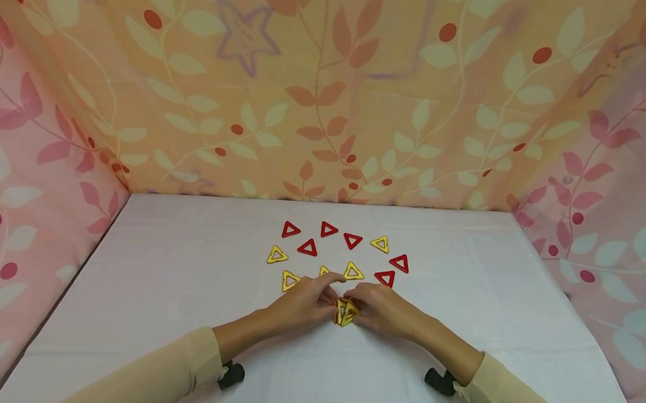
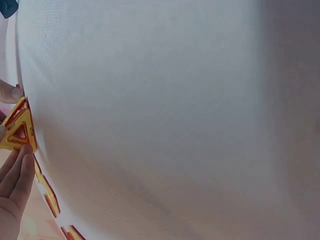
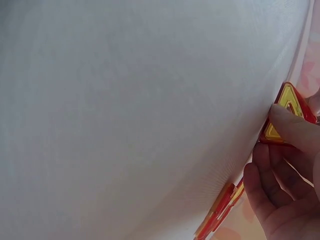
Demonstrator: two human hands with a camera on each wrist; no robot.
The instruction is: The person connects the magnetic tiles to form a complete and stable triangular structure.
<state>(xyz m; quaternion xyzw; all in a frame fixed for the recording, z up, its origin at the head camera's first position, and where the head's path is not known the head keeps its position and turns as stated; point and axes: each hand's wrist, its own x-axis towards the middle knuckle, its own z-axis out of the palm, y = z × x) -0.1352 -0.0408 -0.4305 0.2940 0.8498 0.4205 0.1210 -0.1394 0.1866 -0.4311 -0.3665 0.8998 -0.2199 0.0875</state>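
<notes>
- Head: left hand [image 1: 303, 303] and right hand [image 1: 385, 308] had each grip clamped on the triangle bundle [image 1: 347, 313], well apart from the counter [image 1: 160, 266]'s far edge.
- Left wrist: it seemed light and stiff.
- Right wrist: glossy faces were probably slippery; rims suited holding.

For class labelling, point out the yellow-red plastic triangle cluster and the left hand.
Yellow-red plastic triangle cluster [image 1: 345, 315], head view, a yellow edge.
Left hand [image 1: 305, 300], head view, back of hand.

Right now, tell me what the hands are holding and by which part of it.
A small cluster of yellow and red triangular tiles: the left hand holds it by its left side, the right hand by its right side.
</notes>
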